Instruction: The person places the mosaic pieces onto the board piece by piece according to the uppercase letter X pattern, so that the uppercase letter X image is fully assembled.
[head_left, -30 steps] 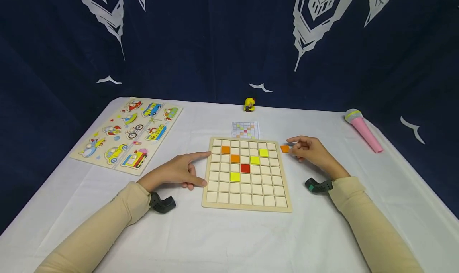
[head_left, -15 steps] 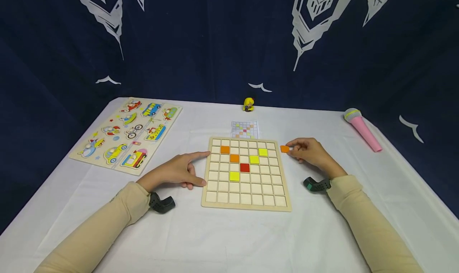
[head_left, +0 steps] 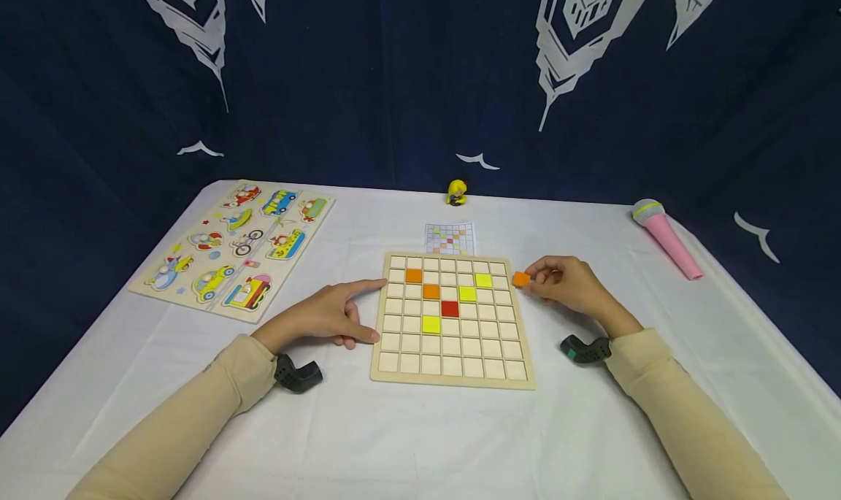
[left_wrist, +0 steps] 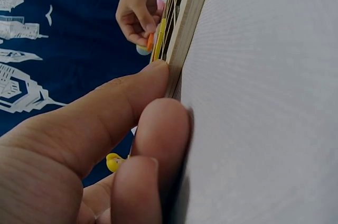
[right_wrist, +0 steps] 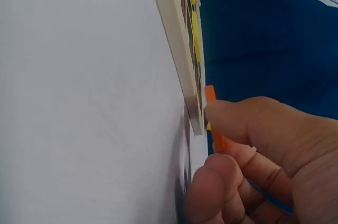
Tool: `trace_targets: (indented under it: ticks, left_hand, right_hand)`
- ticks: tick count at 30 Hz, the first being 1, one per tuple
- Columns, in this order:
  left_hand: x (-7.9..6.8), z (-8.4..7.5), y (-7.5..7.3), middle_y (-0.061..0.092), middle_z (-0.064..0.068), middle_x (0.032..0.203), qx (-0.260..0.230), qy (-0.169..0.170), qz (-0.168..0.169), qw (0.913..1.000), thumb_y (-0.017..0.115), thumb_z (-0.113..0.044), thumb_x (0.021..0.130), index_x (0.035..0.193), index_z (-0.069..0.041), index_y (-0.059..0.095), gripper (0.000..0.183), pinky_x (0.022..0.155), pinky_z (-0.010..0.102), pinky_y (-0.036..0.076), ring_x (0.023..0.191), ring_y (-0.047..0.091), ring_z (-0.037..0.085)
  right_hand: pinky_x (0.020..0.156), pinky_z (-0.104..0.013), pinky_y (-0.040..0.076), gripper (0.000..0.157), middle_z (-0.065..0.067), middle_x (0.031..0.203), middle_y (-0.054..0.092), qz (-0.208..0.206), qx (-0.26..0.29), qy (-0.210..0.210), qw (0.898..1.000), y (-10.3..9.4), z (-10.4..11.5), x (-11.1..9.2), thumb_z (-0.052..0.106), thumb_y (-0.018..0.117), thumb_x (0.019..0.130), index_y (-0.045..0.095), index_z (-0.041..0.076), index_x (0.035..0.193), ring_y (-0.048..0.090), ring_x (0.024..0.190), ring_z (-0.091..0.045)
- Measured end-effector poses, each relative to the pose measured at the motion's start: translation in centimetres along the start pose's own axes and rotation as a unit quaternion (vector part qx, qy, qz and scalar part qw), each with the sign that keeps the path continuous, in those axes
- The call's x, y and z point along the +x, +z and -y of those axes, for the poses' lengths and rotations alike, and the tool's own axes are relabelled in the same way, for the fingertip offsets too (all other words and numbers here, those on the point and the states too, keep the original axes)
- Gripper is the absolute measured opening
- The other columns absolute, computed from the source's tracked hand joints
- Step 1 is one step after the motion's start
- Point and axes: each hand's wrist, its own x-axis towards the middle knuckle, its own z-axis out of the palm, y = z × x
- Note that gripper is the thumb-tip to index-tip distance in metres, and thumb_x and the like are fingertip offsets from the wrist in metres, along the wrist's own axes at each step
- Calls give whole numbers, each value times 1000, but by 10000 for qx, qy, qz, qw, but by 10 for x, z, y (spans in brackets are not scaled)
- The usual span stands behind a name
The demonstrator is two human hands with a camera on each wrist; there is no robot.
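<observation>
Orange square tile (head_left: 521, 279), in the head view, is just off the right edge of the wooden grid board (head_left: 453, 381), pinched between the thumb and fingers of the right hand (head_left: 570, 285). The left hand (head_left: 322, 314) has its thumb and index finger set wide apart, both tips touching the board's left edge, and grips nothing. Six coloured tiles sit in the board's cells: two orange tiles (head_left: 414, 275), three yellow tiles (head_left: 467, 294) and one red tile (head_left: 450, 309). They make two diagonals crossing at red; the one from the board's far left stops there, so the layout looks only part done, with the held piece not seated in any cell. A pattern card (head_left: 450, 237) lies at the board's far edge; its squares are too small to read surely, and its near edge may run under the board.

In the left wrist view, the left hand's own fingers hide much of the board, seen nearly side-on, its cells squeezed to slivers.

In the right wrist view, the held piece shows edge-on beside the board's corner, partly covered by the thumb; whether it touches the board cannot be told. Yellow tiles appear there only as thin strips.
</observation>
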Motion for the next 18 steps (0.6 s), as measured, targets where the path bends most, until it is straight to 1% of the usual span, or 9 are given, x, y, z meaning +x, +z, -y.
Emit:
trace_targets:
  ticks: [5,9,13,18]
  left_hand:
    - [0,0,0,65,5,62,-39,0,14,10000,93,-21,87,169,-13,37,100,53,24,39,49,56,12]
    - [0,0,1,65,5,62,-77,0,15,10000,93,-20,87,169,-13,37,100,52,24,40,49,56,12]
    - [0,0,0,65,4,62,-38,16,5,10000,93,-21,87,169,-12,37,100,52,24,40,49,56,12]
    - [-1,0,0,65,4,61,14,86,2,10000,93,-20,87,169,-11,37,99,52,24,40,49,57,12]
  right_hand:
    - [56,-27,52,25,-6,88,67,-6,32,-178,9998,3,10,-8,1,80,93,74,-7,115,59,64,-12]
    - [56,-26,52,25,-6,89,66,97,150,-326,9993,6,18,-11,-1,81,92,74,-7,115,59,66,-12]
    - [58,-25,52,24,-5,89,65,245,204,-497,9983,11,27,-14,0,84,90,75,-6,112,59,71,-12]
    - [65,-24,46,23,0,86,66,431,85,-679,9967,17,39,-18,4,86,88,77,-1,108,57,74,-13]
